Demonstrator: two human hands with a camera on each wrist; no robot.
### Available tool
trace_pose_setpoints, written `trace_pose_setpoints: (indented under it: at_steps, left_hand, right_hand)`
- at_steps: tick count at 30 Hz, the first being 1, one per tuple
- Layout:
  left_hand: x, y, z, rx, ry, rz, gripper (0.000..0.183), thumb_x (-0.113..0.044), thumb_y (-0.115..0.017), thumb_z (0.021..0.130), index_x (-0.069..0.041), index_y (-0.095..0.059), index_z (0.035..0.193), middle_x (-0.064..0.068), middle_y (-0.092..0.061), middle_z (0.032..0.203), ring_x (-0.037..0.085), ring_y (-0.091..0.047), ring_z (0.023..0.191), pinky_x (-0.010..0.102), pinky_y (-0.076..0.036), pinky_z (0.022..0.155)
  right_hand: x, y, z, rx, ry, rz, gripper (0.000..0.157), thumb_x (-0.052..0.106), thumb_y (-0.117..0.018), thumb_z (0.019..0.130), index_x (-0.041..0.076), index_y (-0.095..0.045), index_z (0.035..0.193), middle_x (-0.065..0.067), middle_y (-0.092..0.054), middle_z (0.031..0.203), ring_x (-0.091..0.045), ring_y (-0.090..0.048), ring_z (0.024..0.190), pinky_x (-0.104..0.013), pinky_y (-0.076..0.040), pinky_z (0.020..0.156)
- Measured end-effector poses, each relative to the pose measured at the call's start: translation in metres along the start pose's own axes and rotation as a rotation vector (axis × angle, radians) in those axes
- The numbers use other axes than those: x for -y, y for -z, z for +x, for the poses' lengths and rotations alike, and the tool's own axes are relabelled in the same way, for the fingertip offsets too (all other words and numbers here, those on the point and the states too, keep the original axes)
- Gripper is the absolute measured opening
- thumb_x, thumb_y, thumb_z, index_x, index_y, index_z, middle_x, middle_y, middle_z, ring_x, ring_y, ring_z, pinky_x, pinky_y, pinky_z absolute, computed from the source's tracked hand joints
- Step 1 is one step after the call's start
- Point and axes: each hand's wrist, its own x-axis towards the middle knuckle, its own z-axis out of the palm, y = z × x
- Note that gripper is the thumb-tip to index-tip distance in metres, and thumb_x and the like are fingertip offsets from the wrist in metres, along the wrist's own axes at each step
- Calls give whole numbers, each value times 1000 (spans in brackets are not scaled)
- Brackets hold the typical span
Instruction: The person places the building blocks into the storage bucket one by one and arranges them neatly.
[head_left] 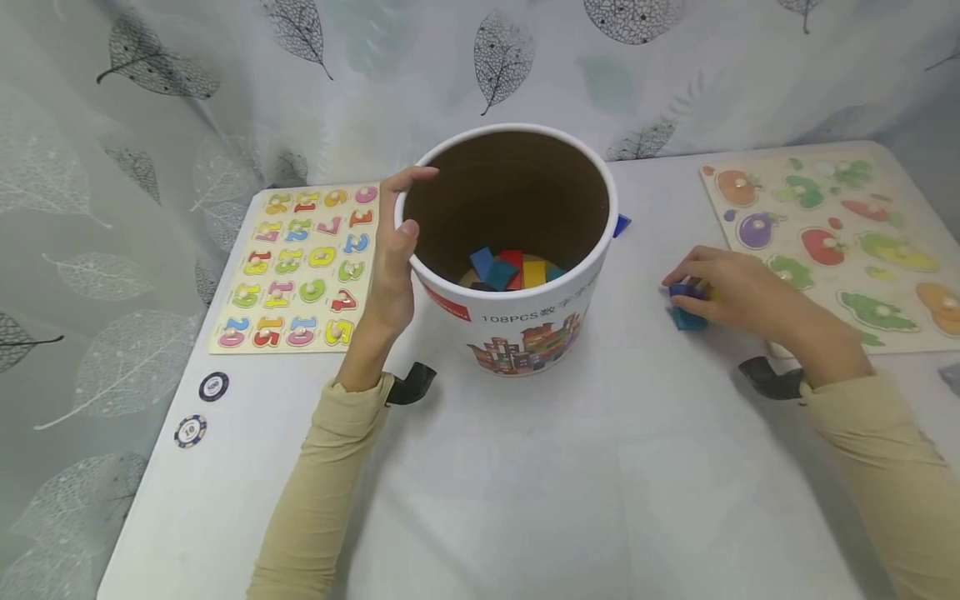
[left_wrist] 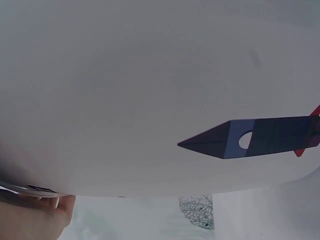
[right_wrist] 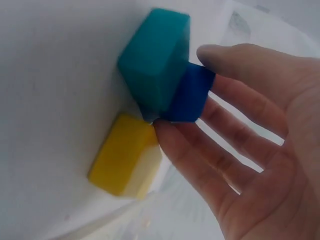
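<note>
My left hand (head_left: pixel 392 271) grips the rim of a tall white bucket (head_left: pixel 570 300) with printed buildings, thumb and index finger over its edge. Red (head_left: pixel 511 262), yellow (head_left: pixel 534 274), blue and teal blocks lie at its bottom. In the left wrist view the bucket's wall (left_wrist: pixel 125 115) fills most of the picture, with the hand (left_wrist: pixel 35 217) at lower left. To the right of the bucket my right hand (head_left: pixel 738 292) pinches a blue block (right_wrist: pixel 192 95) between thumb and fingers. A teal block (right_wrist: pixel 152 62) and a yellow block (right_wrist: pixel 122 155) lie right beside it on the table.
A number puzzle board (head_left: pixel 288 287) lies left of the bucket, a vegetable puzzle board (head_left: pixel 817 208) at the right. Two poker chips, one dark (head_left: pixel 213 387) and one with a patterned edge (head_left: pixel 191 431), rest at the left. Behind the bucket shows a blue piece (head_left: pixel 622 224).
</note>
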Motion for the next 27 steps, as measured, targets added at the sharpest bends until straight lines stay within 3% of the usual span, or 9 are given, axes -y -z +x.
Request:
trace_pose_setpoints:
  at_steps: [3, 7, 15, 27]
  left_hand:
    - [0, 0, 0, -1, -1, 0, 92, -77, -48, 80, -6, -40, 138, 14, -44, 139, 26, -41, 127, 56, -35, 107]
    - [0, 0, 0, -1, -2, -3, 92, -77, -48, 80, -5, -40, 138, 14, -44, 139, 26, -41, 128, 55, -36, 107]
    - [0, 1, 1, 4, -7, -2, 92, -76, -48, 80, -5, -40, 138, 16, -43, 139, 27, -40, 128, 57, -35, 107]
    - [-2, 1, 0, 2, 7, 11, 96, -79, -47, 79, -5, -39, 138, 13, -44, 140, 24, -41, 128, 56, -36, 107]
  right_hand:
    - [3, -5, 2, -60, 76, 5, 15, 8, -77, 81, 7, -74, 95, -5, -65, 96, -15, -58, 77, -30, -51, 70]
    - [9, -10, 6, -89, 143, 11, 10, 5, -77, 80, 12, -74, 86, 0, -64, 95, -16, -59, 83, -34, -50, 76]
    - [10, -11, 9, -55, 127, 46, 21, -2, -74, 79, 3, -72, 99, -13, -61, 114, -32, -56, 111, -51, -46, 96]
    - [-1, -12, 11, -83, 136, 46, 24, 1, -79, 76, 3, -73, 99, -9, -65, 105, -27, -63, 98, -46, -50, 86]
